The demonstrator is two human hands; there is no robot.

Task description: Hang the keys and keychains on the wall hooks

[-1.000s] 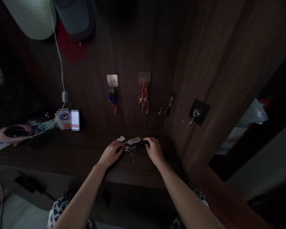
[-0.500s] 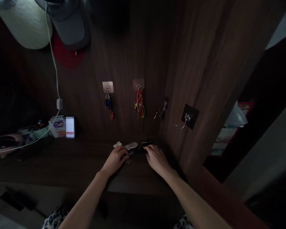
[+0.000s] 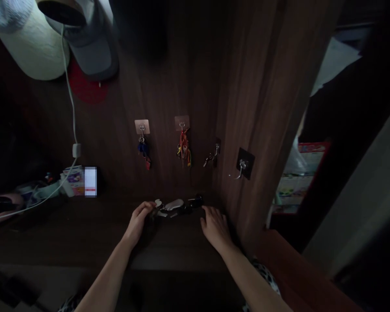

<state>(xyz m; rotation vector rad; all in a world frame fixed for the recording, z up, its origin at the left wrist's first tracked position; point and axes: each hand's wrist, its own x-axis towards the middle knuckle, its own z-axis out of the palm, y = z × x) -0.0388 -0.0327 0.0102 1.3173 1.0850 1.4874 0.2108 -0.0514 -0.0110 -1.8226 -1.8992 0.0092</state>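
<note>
Left hand: fingers bent, tips at a white piece; whether gripping it, cannot tell. Grey oval piece to its right, between both hands. Right hand: open, loosely spread over the shelf, dark item just beyond its fingertips. Red-corded keys hang above, between hands.

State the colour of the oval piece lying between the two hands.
The oval piece looks pale grey in the dim light; best seen in the head view.
</note>
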